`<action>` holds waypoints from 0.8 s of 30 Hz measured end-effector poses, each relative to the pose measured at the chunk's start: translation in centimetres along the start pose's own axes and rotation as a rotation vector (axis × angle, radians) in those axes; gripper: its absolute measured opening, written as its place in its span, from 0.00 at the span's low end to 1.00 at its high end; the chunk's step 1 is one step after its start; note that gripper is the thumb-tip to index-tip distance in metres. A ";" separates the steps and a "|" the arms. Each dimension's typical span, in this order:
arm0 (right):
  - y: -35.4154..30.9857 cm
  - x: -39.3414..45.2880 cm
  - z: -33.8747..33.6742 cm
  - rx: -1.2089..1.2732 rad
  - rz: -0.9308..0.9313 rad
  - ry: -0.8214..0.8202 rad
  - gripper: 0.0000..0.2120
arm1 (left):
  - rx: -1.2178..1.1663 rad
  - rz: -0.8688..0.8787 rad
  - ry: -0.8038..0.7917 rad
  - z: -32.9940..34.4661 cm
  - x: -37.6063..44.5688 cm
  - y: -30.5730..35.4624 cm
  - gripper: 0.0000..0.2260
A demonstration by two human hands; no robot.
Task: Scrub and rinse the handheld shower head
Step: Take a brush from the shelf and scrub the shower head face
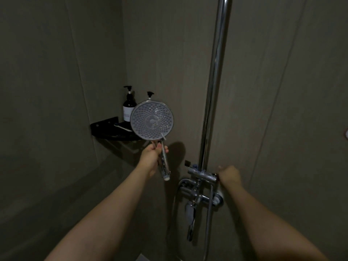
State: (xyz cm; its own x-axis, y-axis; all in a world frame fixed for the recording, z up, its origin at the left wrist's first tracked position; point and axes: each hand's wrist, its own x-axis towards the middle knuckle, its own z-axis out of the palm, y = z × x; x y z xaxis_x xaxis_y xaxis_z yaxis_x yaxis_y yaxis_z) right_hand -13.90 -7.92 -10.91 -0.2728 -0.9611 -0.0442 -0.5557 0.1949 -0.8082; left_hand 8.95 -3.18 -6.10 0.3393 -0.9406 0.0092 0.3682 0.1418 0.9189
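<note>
My left hand point(150, 156) grips the clear handle of the handheld shower head point(152, 120), held upright with its round grey nozzle face turned toward me. The handle's lower end sticks out below my fist. My right hand point(228, 176) is curled round the knob at the right end of the chrome mixer valve point(202, 176) on the wall. The knob itself is hidden under my fingers. No water shows at the nozzles.
A chrome riser pipe point(216, 81) runs up from the valve. A hose point(174, 206) loops below it beside a hanging spout. A black corner shelf point(105, 127) behind the shower head carries two pump bottles point(129, 106). Grey walls close in on both sides.
</note>
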 end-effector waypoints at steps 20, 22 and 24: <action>-25.2 -9.1 12.6 -0.227 -0.686 -0.192 0.14 | -0.007 0.230 0.118 -18.8 -2.4 12.1 0.07; -27.3 -8.3 14.1 -0.313 -0.690 -0.244 0.15 | 0.016 0.258 0.139 -19.7 -2.2 12.7 0.06; -29.2 -8.0 15.8 -0.442 -0.699 -0.282 0.16 | 0.013 0.283 0.142 -20.2 -1.9 13.3 0.07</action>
State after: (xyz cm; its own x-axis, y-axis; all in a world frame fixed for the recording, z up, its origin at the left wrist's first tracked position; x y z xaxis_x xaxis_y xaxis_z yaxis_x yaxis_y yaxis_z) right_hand 16.90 -9.05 3.82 0.4163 -0.8900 0.1860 -0.7925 -0.4555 -0.4055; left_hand 30.69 6.76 -1.91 0.5446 -0.8117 0.2112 0.2308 0.3872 0.8927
